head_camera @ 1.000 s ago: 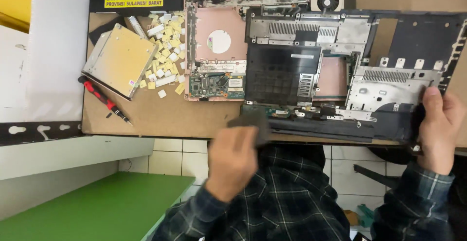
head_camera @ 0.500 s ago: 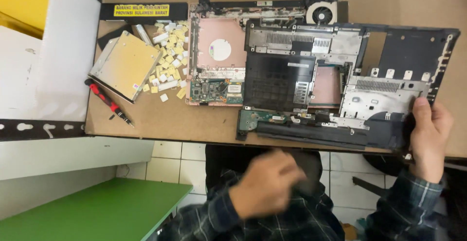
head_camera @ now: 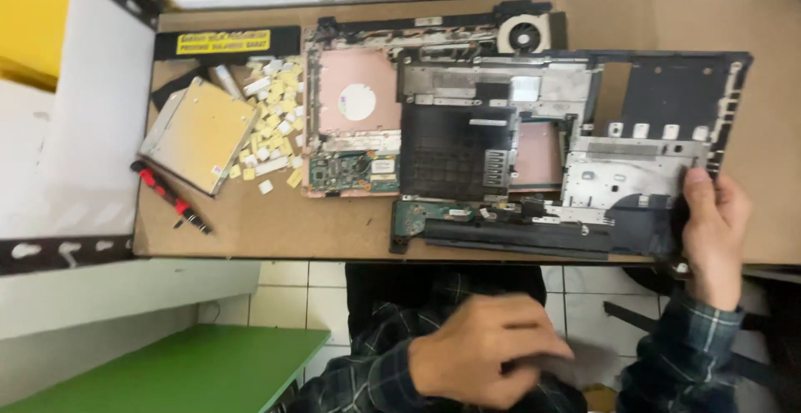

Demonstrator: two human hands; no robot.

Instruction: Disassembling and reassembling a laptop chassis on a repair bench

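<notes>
A taken-apart laptop lies on a brown table (head_camera: pixel 275 225): the dark upper case frame (head_camera: pixel 667 104) rests tilted over the base with its circuit board (head_camera: pixel 350 171) and pink panel (head_camera: pixel 359 100). My right hand (head_camera: pixel 713 234) grips the frame's near right corner, thumb on top. My left hand (head_camera: pixel 480 361) hangs blurred below the table edge, over my plaid shirt; its fingers are curled and I cannot tell whether it holds anything. A long black strip (head_camera: pixel 517 238) lies along the table's near edge.
At the left lie a silver optical drive (head_camera: pixel 196 133), a heap of pale keycaps (head_camera: pixel 271 108) and a red-handled screwdriver (head_camera: pixel 171 198). A cooling fan (head_camera: pixel 524 33) sits at the back. A green surface (head_camera: pixel 167 371) is at the lower left, tiled floor beneath.
My left hand has let go of the laptop's front edge and dropped toward my lap. My right hand stays on the frame's corner. The view has shifted slightly.
</notes>
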